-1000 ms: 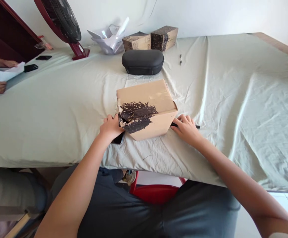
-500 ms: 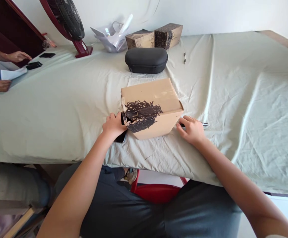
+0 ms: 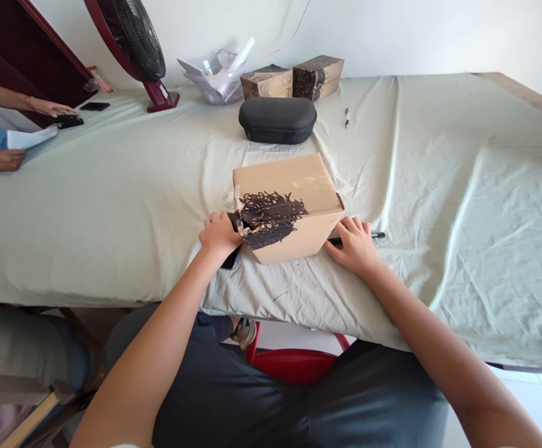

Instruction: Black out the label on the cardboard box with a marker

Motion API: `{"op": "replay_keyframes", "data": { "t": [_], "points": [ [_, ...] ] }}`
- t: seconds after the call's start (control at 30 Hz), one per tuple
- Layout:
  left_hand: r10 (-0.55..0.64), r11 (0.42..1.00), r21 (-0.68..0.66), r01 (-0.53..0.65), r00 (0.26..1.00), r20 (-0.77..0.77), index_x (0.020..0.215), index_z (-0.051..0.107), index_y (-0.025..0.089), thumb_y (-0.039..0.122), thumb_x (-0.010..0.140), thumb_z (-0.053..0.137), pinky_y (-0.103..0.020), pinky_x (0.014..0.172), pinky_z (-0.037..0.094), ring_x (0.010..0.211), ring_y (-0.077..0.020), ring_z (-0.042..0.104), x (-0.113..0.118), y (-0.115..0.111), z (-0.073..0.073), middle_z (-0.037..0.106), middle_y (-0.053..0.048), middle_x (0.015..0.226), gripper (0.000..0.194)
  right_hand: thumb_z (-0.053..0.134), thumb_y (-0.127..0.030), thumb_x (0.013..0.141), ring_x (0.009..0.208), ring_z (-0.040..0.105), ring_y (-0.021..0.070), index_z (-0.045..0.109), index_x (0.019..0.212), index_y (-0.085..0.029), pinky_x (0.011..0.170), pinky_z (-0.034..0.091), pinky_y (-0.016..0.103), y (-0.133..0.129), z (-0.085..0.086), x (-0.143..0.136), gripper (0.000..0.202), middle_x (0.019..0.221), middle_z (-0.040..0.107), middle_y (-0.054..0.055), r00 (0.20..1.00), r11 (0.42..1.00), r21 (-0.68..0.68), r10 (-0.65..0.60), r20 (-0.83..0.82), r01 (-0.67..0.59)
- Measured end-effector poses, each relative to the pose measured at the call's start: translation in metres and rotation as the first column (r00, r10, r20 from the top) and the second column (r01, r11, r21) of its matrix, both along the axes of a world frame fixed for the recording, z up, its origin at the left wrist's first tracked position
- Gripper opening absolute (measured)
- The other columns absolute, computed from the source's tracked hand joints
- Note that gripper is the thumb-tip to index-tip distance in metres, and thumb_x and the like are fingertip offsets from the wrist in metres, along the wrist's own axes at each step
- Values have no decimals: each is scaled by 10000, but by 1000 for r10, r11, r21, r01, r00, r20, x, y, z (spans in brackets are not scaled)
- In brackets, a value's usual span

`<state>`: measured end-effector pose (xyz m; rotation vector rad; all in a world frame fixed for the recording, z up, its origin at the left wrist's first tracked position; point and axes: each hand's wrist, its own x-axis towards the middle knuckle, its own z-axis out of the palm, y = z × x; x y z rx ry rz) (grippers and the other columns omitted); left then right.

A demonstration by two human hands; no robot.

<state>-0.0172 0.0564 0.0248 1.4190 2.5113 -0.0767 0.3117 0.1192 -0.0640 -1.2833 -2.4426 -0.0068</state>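
A tan cardboard box (image 3: pixel 289 180) with black scribbles over its left front edge rests on the cloth-covered table in front of me. At the box's left end is my left hand (image 3: pixel 219 233), its fingers bent over a dark phone (image 3: pixel 230 258) that lies partly under the box's corner; the thumb is hidden. My right hand (image 3: pixel 352 244) lies at the box's lower right edge, over a dark pen (image 3: pixel 378 235) whose end sticks out to the right. Its thumb and fingers are apart, and the pen lies beneath the palm.
Behind the box sits a black oval case (image 3: pixel 277 120), with two scribbled boxes (image 3: pixel 320 76) and a plastic basket (image 3: pixel 214 90) farther back. A fan (image 3: pixel 161 99) stands back left. A small pen (image 3: pixel 346 118) lies right of the case. Another person's hands (image 3: pixel 0 163) are at far left.
My right hand has moved left, up against the box's edge. At far left, the other person's hand has come down onto a black object. The view has shifted slightly.
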Motion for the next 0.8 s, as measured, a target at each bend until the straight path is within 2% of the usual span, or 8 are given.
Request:
{"op": "replay_keyframes", "data": {
  "t": [0.17,0.5,0.7,0.8],
  "points": [
    [11,1000,-2,-11,1000,8,1552,554,79,426,1029,499,-511,1175,543,1487,-430,567,0,5,3,584,-266,1587,630,570,-446,1030,1067,566,359,683,1126,-200,904,397,476,0,2,1,288,1114,680,159,1000,999,-32,-5,-17,4],
    [29,1000,2,-29,999,33,1529,563,93,531,991,511,-531,1151,542,1464,-450,580,-6,6,0,581,-289,1559,696,548,-460,1030,1076,549,373,680,1152,-236,908,403,490,-2,5,1,288,1132,673,162,998,998,-70,-15,-60,11],
    [37,999,1,-37,999,36,1517,568,132,450,960,544,-521,1135,538,1463,-441,585,-8,7,-1,595,-269,1556,641,545,-472,1034,1084,551,372,672,1183,-212,919,413,492,-1,5,2,326,1174,679,177,998,996,-90,-15,-63,9],
    [39,999,-9,-39,998,41,1500,567,114,501,965,563,-508,1132,541,1460,-441,592,-10,8,-1,599,-280,1536,661,540,-482,1041,1079,547,370,670,1183,-208,920,411,493,0,6,3,334,1175,675,179,998,995,-96,-9,-58,3]
  ]
}}
